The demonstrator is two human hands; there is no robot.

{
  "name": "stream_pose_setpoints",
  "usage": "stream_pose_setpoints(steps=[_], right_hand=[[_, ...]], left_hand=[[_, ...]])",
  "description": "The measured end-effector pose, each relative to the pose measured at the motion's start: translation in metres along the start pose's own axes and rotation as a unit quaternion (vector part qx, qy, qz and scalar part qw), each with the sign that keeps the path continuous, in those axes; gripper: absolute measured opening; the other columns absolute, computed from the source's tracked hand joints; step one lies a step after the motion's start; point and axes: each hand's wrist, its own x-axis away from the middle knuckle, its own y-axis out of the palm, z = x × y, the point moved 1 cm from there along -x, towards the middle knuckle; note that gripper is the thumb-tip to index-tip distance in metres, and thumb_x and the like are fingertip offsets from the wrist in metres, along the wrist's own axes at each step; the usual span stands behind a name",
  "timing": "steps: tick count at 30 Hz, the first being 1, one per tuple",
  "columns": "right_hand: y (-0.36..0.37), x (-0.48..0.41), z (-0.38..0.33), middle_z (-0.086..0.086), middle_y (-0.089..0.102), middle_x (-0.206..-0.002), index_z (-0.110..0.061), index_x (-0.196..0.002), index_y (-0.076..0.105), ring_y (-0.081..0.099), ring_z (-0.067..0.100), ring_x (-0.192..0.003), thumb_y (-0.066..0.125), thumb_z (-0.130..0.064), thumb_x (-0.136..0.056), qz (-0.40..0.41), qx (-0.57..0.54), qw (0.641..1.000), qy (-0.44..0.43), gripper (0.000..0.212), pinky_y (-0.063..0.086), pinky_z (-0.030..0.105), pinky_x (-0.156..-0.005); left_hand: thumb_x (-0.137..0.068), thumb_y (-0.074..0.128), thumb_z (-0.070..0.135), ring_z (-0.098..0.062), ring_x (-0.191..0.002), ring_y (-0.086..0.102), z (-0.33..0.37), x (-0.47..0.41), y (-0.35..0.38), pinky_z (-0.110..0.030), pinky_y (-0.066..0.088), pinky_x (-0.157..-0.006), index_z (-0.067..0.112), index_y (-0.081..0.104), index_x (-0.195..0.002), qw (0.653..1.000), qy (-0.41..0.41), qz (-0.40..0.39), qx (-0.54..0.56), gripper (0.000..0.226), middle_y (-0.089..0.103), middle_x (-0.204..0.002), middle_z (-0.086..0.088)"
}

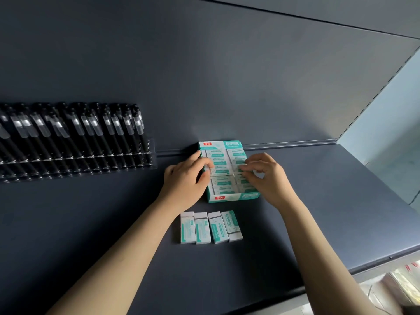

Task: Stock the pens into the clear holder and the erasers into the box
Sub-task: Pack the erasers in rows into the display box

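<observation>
A teal and white eraser box [234, 198] stands open on the dark shelf, holding rows of white and teal erasers. My left hand [186, 178] grips the box's left side, its fingers curled over the edge onto the erasers. My right hand [268, 176] pinches an eraser [242, 171] in the right-hand column with curled fingertips. Several loose erasers [210, 227] lie side by side on the shelf in front of the box. At the left, a clear holder [152, 153] is filled with several black pens [75, 135].
The dark shelf [102, 223] has a back wall with a grey rail [288, 144] behind the box. Its front edge [375, 262] runs along the lower right. A pale side panel [386, 133] rises at the right.
</observation>
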Motion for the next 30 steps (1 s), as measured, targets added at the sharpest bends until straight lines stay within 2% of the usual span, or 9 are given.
stream_pose_setpoints(steps=[4,7,10,12,15,19,22,26,30], right_hand=[[-0.009,0.009,0.003,-0.008,0.05,-0.136,-0.031,-0.122,0.068,0.041,0.029,-0.115,0.056,-0.026,-0.098,-0.072,0.06,0.995,-0.02,0.027,0.042,0.032,-0.088],[-0.013,0.023,-0.006,-0.009,0.047,-0.144,-0.033,-0.131,0.061,0.032,0.021,-0.124,0.06,-0.03,-0.095,-0.056,0.078,0.995,-0.02,0.036,0.039,0.038,-0.096],[-0.01,0.046,-0.023,-0.011,0.053,-0.133,-0.031,-0.124,0.067,0.032,0.008,-0.118,0.071,-0.028,-0.088,0.022,0.053,0.996,-0.072,0.036,0.037,0.029,-0.094],[-0.008,0.063,-0.03,-0.019,0.055,-0.119,-0.032,-0.114,0.071,0.041,0.006,-0.11,0.074,-0.026,-0.085,0.029,0.027,0.996,-0.083,0.03,0.038,0.018,-0.088],[-0.007,0.083,-0.034,-0.031,0.052,-0.11,-0.037,-0.11,0.071,0.043,0.002,-0.107,0.075,-0.026,-0.085,-0.042,0.001,0.997,-0.066,0.028,0.036,0.005,-0.08],[-0.004,0.089,-0.032,-0.024,0.048,-0.119,-0.038,-0.129,0.06,0.036,0.001,-0.107,0.072,-0.036,-0.086,-0.141,0.063,0.987,-0.046,0.046,0.034,0.005,-0.085],[-0.006,0.088,-0.033,-0.024,0.044,-0.124,-0.037,-0.135,0.055,0.033,0.002,-0.113,0.068,-0.04,-0.088,-0.188,0.081,0.979,-0.028,0.048,0.031,0.004,-0.087],[-0.009,0.085,-0.033,-0.026,0.048,-0.118,-0.042,-0.112,0.057,0.041,-0.001,-0.108,0.073,-0.036,-0.085,-0.205,0.046,0.978,0.008,0.032,0.039,0.005,-0.078],[-0.014,0.084,-0.027,-0.009,0.068,-0.097,-0.026,-0.091,0.054,0.064,0.008,-0.082,0.081,-0.015,-0.078,-0.131,-0.13,0.981,0.063,0.032,0.052,0.023,-0.066]], left_hand=[[-0.097,0.034,0.039,-0.012,-0.123,0.053,-0.001,-0.001,0.001,-0.046,0.032,-0.104,0.038,0.049,-0.106,1.0,-0.007,-0.008,-0.005,0.017,0.043,-0.148,0.015],[-0.097,0.033,0.041,-0.013,-0.122,0.053,-0.001,-0.001,0.001,-0.047,0.032,-0.104,0.04,0.047,-0.105,1.0,-0.009,-0.014,-0.003,0.016,0.044,-0.147,0.016],[-0.1,0.039,0.035,-0.013,-0.119,0.055,-0.002,0.0,0.001,-0.048,0.034,-0.103,0.04,0.045,-0.106,1.0,-0.003,-0.014,-0.002,0.01,0.045,-0.146,0.016],[-0.1,0.036,0.037,-0.013,-0.119,0.056,-0.002,0.001,0.001,-0.048,0.034,-0.102,0.041,0.043,-0.106,1.0,-0.002,-0.013,-0.002,0.01,0.046,-0.145,0.016],[-0.099,0.031,0.041,-0.013,-0.122,0.054,0.0,0.001,0.001,-0.047,0.034,-0.103,0.04,0.044,-0.106,1.0,-0.006,-0.014,0.003,0.015,0.047,-0.144,0.016],[-0.095,0.027,0.045,-0.013,-0.124,0.054,0.003,0.002,-0.001,-0.048,0.037,-0.102,0.039,0.046,-0.105,1.0,-0.007,-0.01,0.015,0.022,0.049,-0.143,0.016],[-0.094,0.026,0.046,-0.012,-0.12,0.056,0.004,0.004,-0.002,-0.048,0.038,-0.101,0.036,0.047,-0.107,1.0,-0.006,-0.004,0.015,0.027,0.05,-0.141,0.017],[-0.097,0.03,0.042,-0.012,-0.119,0.056,0.005,0.004,-0.003,-0.048,0.038,-0.102,0.033,0.05,-0.109,1.0,-0.009,-0.01,0.015,0.025,0.05,-0.141,0.016],[-0.102,0.039,0.032,-0.013,-0.12,0.055,0.005,0.004,-0.004,-0.045,0.035,-0.105,0.028,0.054,-0.112,1.0,-0.015,-0.012,0.009,0.018,0.047,-0.145,0.013]])
